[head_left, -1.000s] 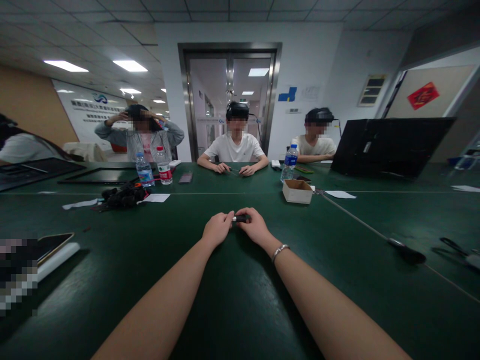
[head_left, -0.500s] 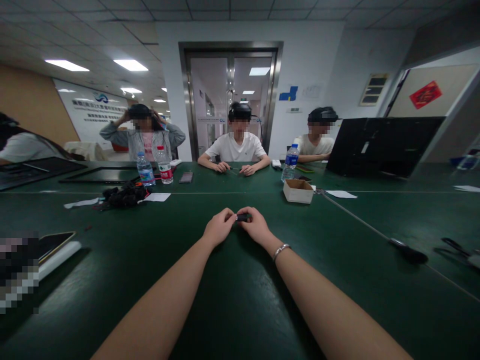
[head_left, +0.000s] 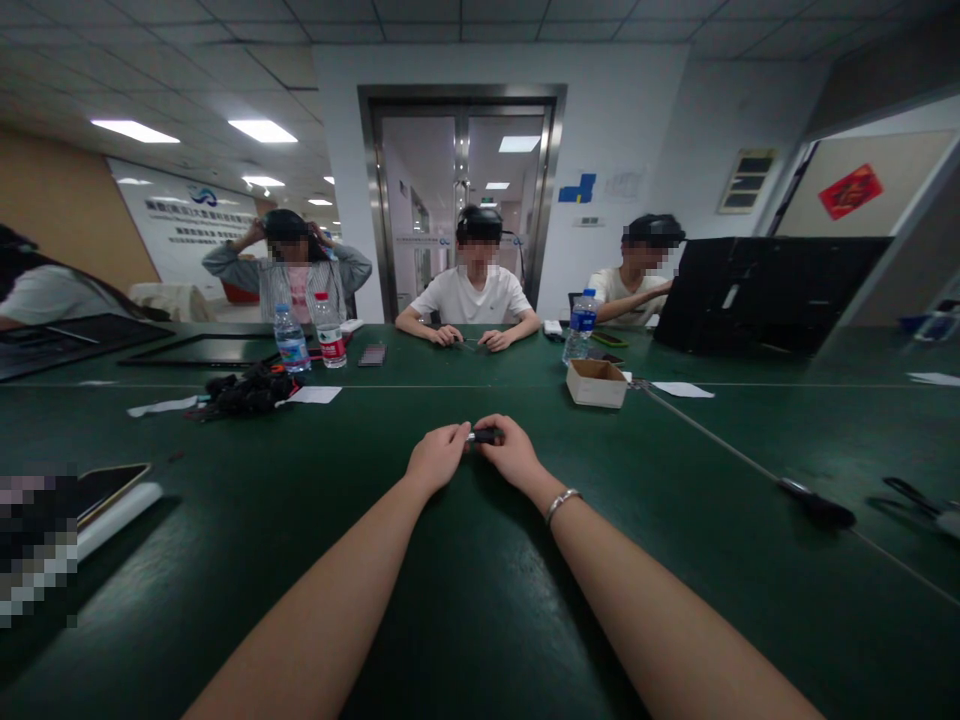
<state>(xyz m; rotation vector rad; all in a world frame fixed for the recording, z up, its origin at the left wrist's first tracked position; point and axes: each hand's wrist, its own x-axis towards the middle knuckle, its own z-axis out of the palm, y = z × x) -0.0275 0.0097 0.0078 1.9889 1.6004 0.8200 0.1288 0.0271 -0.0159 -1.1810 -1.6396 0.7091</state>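
Left hand (head_left: 437, 462), right hand (head_left: 511, 453) pinch a cylinder (head_left: 484, 437); green table (head_left: 465, 570), doors (head_left: 418, 205) beyond; long axis seemingly parallels far edge (head_left: 380, 326), silvery end (head_left: 471, 437) left.

Small black-and-silver cylinder (head_left: 484, 437): more silver bared than half a second ago
Cream-shirted person (head_left: 616, 284): forearm (head_left: 637, 299) now raised toward large black monitor (head_left: 776, 295)

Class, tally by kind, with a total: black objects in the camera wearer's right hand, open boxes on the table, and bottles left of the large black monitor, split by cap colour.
Black object in the right hand: 1
Open box: 1
Blue-capped bottles: 2
Red-capped bottle: 1
Total: 5
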